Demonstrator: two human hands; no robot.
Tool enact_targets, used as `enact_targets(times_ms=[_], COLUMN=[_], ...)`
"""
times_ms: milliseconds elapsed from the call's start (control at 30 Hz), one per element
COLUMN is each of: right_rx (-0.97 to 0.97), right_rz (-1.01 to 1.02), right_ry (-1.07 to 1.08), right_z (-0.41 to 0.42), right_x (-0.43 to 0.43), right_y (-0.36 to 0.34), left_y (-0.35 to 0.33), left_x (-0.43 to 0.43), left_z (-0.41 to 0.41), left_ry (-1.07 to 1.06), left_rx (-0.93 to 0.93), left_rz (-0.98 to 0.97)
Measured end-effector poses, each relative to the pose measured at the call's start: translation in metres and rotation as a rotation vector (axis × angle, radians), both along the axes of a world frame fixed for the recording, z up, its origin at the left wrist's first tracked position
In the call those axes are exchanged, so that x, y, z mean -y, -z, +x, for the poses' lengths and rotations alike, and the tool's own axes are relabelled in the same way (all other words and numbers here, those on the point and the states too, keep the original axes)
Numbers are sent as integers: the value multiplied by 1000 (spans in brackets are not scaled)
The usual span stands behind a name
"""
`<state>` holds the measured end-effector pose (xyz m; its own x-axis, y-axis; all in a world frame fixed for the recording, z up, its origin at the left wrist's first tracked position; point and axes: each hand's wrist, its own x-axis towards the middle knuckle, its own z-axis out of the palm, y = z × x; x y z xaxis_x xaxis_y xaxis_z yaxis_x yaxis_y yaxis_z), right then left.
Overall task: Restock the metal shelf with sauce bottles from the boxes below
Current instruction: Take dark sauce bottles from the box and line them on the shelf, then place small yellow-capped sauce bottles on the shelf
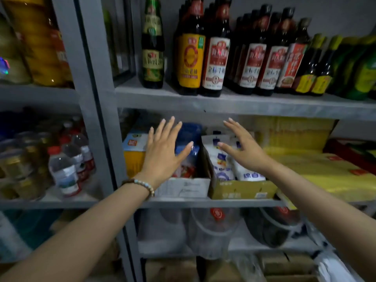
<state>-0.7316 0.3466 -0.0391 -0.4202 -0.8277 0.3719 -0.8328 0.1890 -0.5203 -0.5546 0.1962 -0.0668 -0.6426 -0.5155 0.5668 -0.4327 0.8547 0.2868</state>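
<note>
Our left hand point(162, 153) and right hand point(243, 148) hover with fingers spread and empty, palms facing the middle shelf, likely free to reach for stock. At twelve o'clock above, sauce bottles point(215, 53) stand upright on the metal shelf point(223, 102), labels outward for shoppers.

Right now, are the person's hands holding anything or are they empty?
Empty. The left hand and right hand are both spread open, fingers apart, raised before the middle shelf's boxes, gripping nothing.
</note>
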Motion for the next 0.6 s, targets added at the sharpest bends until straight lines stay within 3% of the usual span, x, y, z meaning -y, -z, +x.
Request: enact_targets(times_ms=[300,600], right_rx=[225,472], right_rz=[306,495], right_ry=[16,197], right_z=[-20,-4], right_x=[-58,-110], right_y=[171,355], left_y=[155,345], left_x=[-59,-78], left_z=[-8,0], left_ry=[62,134], left_rx=[288,580], left_rz=[193,441])
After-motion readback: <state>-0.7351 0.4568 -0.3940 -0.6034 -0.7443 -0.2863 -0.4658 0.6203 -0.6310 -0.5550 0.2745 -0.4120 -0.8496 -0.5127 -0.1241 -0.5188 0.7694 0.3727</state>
